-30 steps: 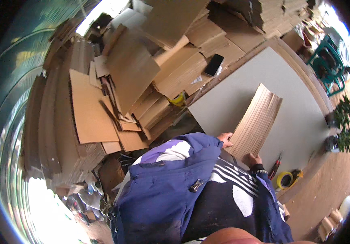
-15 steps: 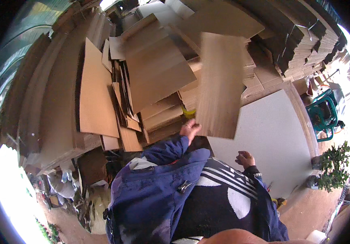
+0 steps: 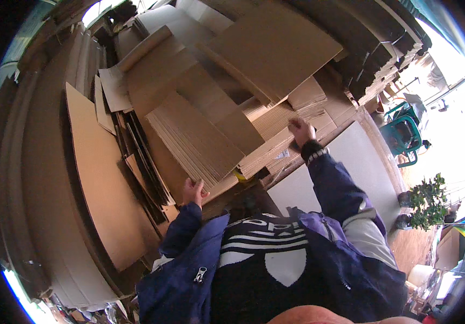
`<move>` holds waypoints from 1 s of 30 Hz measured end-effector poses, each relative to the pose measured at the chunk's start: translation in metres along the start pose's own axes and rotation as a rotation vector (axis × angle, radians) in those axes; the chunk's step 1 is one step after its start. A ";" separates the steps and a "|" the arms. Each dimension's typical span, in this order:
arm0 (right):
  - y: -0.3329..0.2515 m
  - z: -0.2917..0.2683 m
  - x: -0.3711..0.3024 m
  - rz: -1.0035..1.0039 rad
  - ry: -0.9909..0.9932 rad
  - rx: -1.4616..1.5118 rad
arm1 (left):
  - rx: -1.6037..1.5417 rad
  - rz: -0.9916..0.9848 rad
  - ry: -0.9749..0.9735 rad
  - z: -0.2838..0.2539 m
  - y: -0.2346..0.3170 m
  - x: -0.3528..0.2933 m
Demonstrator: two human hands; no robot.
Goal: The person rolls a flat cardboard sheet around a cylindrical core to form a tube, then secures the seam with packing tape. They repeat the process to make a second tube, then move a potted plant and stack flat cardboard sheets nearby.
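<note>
A fanned set of brown corrugated cardboard sheets (image 3: 189,137) lies tilted over a larger sheet, its ridged edges facing left. My left hand (image 3: 193,191) is closed at its lower corner, thumb and fingers pinching the cardboard. To the right, a stack of narrow cardboard pieces (image 3: 273,135) shows many layered edges. My right hand (image 3: 301,131) is at the right end of that stack, fingers curled; what they hold, if anything, is hidden.
A broad cardboard sheet (image 3: 275,46) covers the pile at the back. Tall cardboard stands (image 3: 102,178) at left. A pale board (image 3: 346,167) lies at right, near a green metal frame (image 3: 402,135) and potted plants (image 3: 428,202). Strapped stacks (image 3: 373,48) rise at back right.
The loose cardboard piece that my left hand held up is no longer in the air. My left hand has moved left and down; my right hand has reached forward to the stack. The view has turned.
</note>
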State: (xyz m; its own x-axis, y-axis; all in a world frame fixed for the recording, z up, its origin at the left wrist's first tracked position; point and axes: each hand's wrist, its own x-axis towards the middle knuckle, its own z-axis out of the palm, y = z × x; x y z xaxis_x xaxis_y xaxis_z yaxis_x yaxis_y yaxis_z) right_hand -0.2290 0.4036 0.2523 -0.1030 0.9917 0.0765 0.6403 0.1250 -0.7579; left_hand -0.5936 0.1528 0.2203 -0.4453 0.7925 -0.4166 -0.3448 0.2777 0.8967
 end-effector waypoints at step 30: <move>-0.067 -0.159 -0.187 -0.348 0.372 -0.863 | 0.220 0.466 -0.563 0.076 0.040 0.019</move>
State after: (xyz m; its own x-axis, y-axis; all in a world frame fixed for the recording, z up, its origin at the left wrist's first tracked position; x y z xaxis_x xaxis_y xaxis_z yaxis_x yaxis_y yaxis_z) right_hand -0.1319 0.2141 0.3921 -0.2398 0.8236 0.5140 0.9681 0.2424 0.0633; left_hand -0.5535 0.2205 0.2596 0.0049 0.9951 0.0983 -0.0253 -0.0981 0.9949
